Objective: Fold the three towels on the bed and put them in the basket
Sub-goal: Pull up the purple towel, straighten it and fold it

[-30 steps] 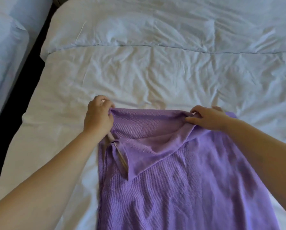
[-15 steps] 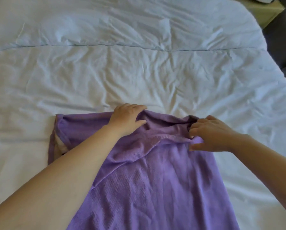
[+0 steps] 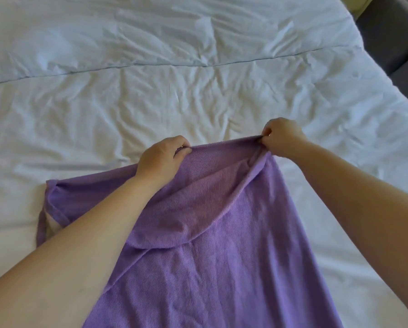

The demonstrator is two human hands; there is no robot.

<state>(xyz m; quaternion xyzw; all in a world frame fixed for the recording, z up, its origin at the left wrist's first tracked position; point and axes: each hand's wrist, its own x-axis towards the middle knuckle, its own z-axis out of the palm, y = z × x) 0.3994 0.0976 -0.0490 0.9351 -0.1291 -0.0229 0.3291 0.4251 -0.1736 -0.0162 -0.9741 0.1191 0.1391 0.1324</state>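
A purple towel lies on the white bed, running from the middle down to the bottom of the view. My left hand grips its far edge near the middle. My right hand pinches the far right corner. The edge between the two hands is lifted and stretched, with a fold of cloth sagging under it. The towel's far left corner lies curled on the sheet. No other towels and no basket are in view.
Wrinkled white bedding covers most of the view, with a seam running across the far part. A dark grey piece of furniture stands past the bed's right edge at the top right.
Both hands have raised the towel's far edge and pulled it taut. My right hand moved farther away and to the right with the corner. The view has shifted slightly.
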